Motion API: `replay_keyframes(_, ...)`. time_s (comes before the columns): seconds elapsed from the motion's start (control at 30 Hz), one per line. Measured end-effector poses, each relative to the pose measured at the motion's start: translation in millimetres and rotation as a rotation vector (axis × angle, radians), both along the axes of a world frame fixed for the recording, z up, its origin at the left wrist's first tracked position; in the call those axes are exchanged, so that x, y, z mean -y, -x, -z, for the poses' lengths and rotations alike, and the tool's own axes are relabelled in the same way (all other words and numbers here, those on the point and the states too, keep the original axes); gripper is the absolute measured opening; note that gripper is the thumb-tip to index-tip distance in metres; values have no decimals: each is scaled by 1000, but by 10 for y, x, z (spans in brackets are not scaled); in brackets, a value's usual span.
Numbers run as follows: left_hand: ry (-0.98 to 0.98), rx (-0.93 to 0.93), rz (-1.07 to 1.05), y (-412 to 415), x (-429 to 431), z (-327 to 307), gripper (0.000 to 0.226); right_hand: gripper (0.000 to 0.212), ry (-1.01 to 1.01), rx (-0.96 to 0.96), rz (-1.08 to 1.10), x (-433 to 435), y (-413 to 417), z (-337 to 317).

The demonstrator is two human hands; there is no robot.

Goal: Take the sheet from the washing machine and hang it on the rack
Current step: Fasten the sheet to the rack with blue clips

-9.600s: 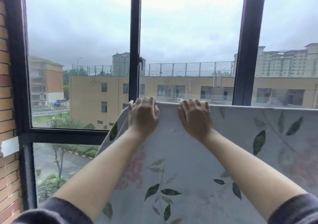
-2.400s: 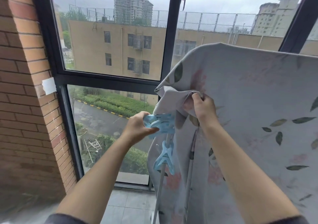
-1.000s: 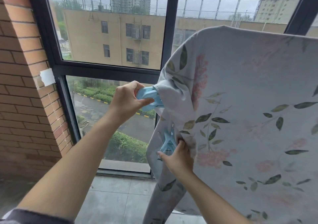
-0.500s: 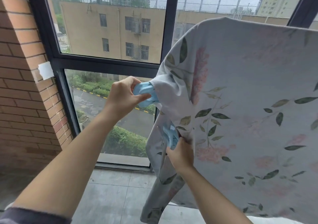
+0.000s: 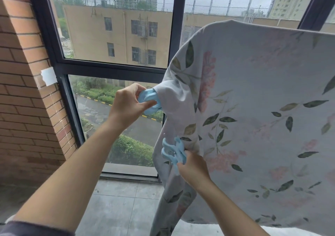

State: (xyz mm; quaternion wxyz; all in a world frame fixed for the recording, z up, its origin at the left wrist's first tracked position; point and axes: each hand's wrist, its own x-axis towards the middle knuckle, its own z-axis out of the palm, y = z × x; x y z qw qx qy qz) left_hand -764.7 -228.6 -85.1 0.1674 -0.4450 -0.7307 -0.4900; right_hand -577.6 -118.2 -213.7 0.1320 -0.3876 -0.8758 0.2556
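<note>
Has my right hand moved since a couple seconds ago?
Yes. The right hand dropped further below the dark horizontal window bar, down to the lower light-blue plastic clip.

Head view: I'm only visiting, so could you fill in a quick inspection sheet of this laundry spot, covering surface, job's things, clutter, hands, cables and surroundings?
Surface: grey tiled floor.
Job's things: floral sheet draped high, presumably over the rack, which is hidden; upper clip at its bunched left edge, lower clip beneath.
Clutter: nothing seen.
Hands: left hand grips the upper clip; right hand grips the lower clip.
Cables: nothing seen.
Surroundings: dark-framed window, buildings outside; brick wall on the left with a white patch.
</note>
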Motion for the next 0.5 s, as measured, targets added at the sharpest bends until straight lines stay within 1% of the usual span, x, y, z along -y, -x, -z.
replay_keyframes(0.1,5,25,-25,27,120,10,39,32,61,-15,-115,143,-40,-94)
replay_keyframes(0.2,-4,70,-135,150,342,60,39,48,168,-58,-209,258,-43,-250)
replay_keyframes(0.27,-16,131,-229,291,512,119,41,56,182,-50,-270,303,-19,-346)
replay_keyframes(0.37,-17,175,-396,510,785,200,40,56,156,-69,-344,318,63,-463)
replay_keyframes(0.43,-8,203,-479,612,953,231,40,54,138,-118,-378,314,147,-553)
replay_keyframes(0.5,10,227,-545,681,1069,259,42,57,150,-172,-407,306,233,-669)
